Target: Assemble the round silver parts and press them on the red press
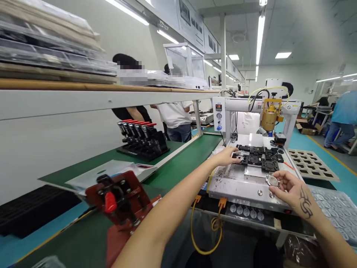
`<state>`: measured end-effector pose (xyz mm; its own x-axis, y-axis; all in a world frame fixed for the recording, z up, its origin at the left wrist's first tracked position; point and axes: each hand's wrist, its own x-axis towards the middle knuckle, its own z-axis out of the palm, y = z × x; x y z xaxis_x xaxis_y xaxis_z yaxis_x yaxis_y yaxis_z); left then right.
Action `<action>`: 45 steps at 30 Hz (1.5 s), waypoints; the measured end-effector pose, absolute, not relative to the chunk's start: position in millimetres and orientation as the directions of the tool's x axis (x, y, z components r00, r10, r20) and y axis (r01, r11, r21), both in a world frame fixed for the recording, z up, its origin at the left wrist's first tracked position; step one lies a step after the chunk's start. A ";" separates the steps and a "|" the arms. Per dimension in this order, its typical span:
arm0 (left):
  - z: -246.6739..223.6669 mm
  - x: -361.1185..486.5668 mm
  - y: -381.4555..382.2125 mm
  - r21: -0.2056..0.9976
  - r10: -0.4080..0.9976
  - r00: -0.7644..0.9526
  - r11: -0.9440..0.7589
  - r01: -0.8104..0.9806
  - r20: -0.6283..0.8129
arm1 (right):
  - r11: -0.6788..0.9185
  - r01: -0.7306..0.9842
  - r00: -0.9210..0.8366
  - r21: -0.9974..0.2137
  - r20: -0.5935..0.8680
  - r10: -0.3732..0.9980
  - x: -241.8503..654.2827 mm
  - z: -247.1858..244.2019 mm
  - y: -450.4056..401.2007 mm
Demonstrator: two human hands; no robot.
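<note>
My right hand [288, 187] is closed on a round silver watch case [272, 180], held by its edge between thumb and fingers above the front right of the machine's white bed. My left hand [226, 156] reaches to the bed's left side. Its fingertips are around the left end of a black fixture [243, 160], where a small round metal part sits. More black fixture blocks [255, 159] stand in rows beside it. Two small silver round buttons [260, 192] are on the bed's front panel, below the watch case.
A gold cylindrical machine head [269, 119] hangs over the bed from a gantry. At right are a beige compartment tray [312, 163] and a clear tray of round parts [331, 208]. A red hand press [119, 201] stands left, below a shelf [111, 98]. Other people work behind.
</note>
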<state>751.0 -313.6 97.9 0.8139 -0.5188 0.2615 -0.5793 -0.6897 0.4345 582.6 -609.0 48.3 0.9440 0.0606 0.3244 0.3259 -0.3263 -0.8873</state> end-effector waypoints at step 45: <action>19.7 578.1 -283.6 0.805 -0.302 0.899 -0.416 -0.424 0.318 | -0.890 0.140 0.650 -0.435 0.718 -0.249 572.0 -23.2 -701.3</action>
<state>578.1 -283.6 19.7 0.8988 -0.3018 0.3179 -0.4241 -0.4156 0.8046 572.0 -701.3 -23.2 0.6502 -0.2486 0.7179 0.1399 -0.8896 -0.4348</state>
